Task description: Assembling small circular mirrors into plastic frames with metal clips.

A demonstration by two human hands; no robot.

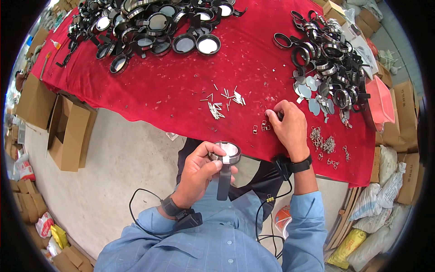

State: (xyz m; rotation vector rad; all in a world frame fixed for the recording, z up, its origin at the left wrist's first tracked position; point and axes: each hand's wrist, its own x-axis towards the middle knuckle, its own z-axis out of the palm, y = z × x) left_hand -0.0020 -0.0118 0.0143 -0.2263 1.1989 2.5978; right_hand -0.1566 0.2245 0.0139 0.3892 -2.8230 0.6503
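My left hand [198,170] is closed round a round black-and-silver ring part [224,182], holding it over my lap just off the table's near edge. A pale disc fills the ring, and its long black handle points down toward me. My thumb presses on a small light tab where handle and ring meet. My right hand [290,127] rests at the red cloth with curled fingers; a dark spot shows between them, too small to name. Beside its fingertips lie several small bent-wire clips [265,126]. Short silvery pins [215,110] are scattered left of that hand.
Many similar ring parts [158,22] are heaped at the far left of the red-covered table [176,86], with another heap [333,56] on the right. Grey metal discs [313,107] and more wire clips [322,140] lie near a pink basin [383,100]. An opened carton [70,136] stands left.
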